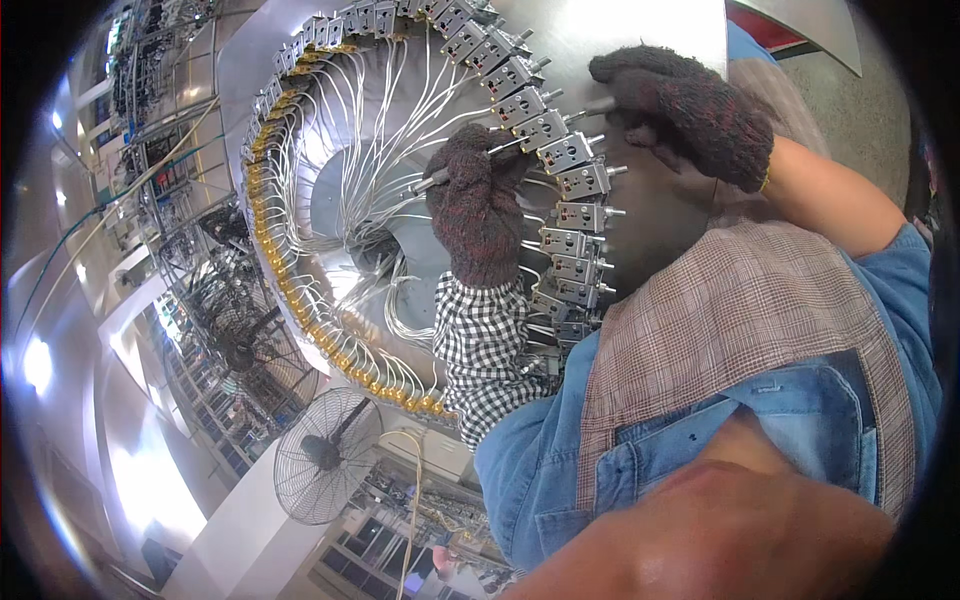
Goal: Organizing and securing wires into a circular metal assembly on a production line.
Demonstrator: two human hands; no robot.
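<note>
My left hand [475, 200], in a dark knitted glove, is closed around a thin metal screwdriver-like tool [430, 183]. Its narrow shaft reaches toward one of the metal blocks [543, 129] on the curved row. Just outside that row is my right hand [690, 110], gloved alike, with its fingers apart around the blurred end of a grey rod [601, 105]. Whether they touch the rod is unclear. Bolts [616, 170] stick outward from the blocks. White wires [350, 170] run from the ring into the middle, partly hidden behind my left hand.
Brass-coloured fittings [265, 245] line the far left side of the ring. A smooth metal surface [640, 25] lies beyond the blocks. Lower left stands a round caged fan [325, 455]; another dark fan [240, 350] and racks of parts [140, 90] are farther left.
</note>
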